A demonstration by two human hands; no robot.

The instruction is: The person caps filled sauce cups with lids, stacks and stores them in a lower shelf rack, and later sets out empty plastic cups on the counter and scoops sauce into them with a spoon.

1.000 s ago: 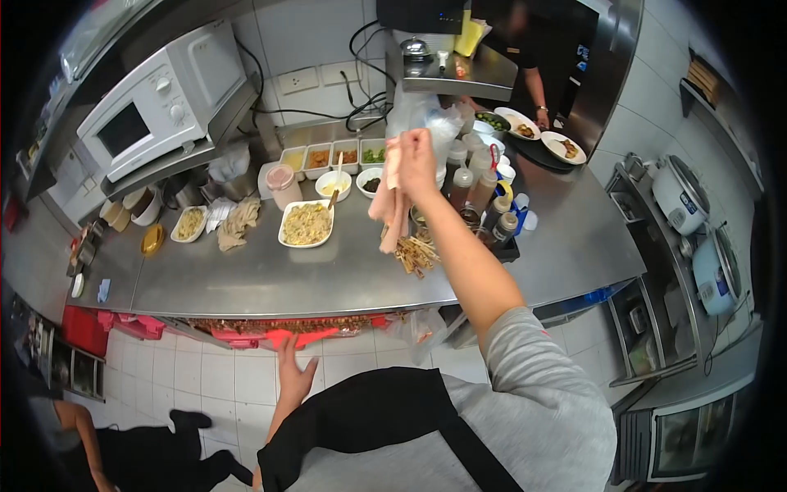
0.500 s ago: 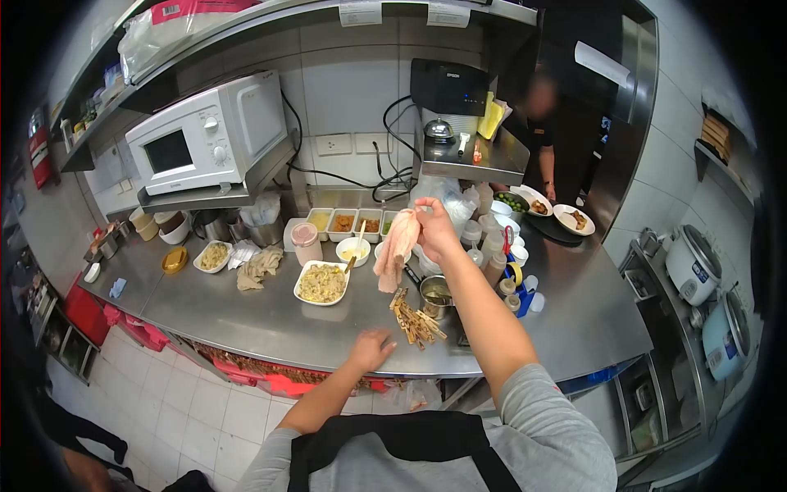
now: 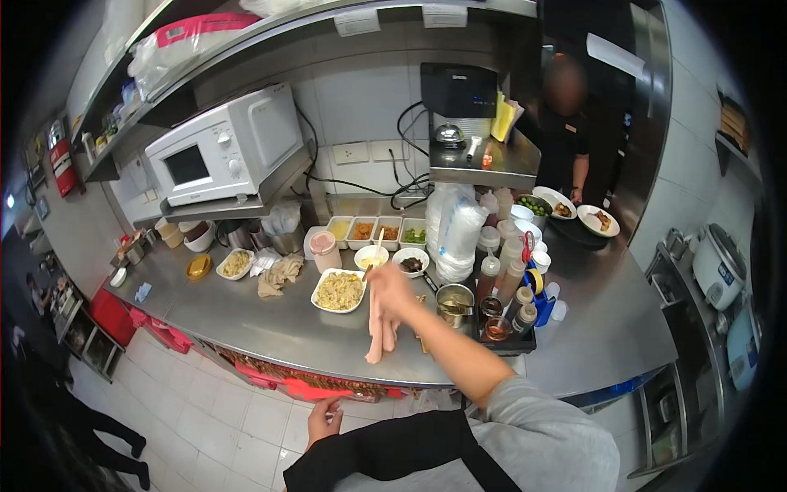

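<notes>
My right hand (image 3: 393, 293) is closed on a pale pink cloth (image 3: 382, 332), which hangs down over the steel counter. Just left of it stands a white square bowl (image 3: 340, 291) of chopped yellowish food, with a utensil handle near its rim. My right forearm mostly covers a bundle of brown sticks (image 3: 423, 340). Beyond the forearm is a small steel pot (image 3: 455, 302) with something inside. Low in front of the counter edge, close to my apron, my left hand (image 3: 325, 421) has loosely bent fingers, apart and holding nothing.
Sauce bottles (image 3: 512, 275) crowd a dark tray on the right. Food tubs (image 3: 361, 232) line the back beside a bowl of dark food (image 3: 411, 261). A crumpled beige cloth (image 3: 280, 275) lies left. Another person (image 3: 566, 139) stands behind two plates (image 3: 598, 221).
My right hand has lowered and moved left with the pink cloth, toward the square bowl. My left hand has left the counter and drawn back toward my body. The view has shifted.
</notes>
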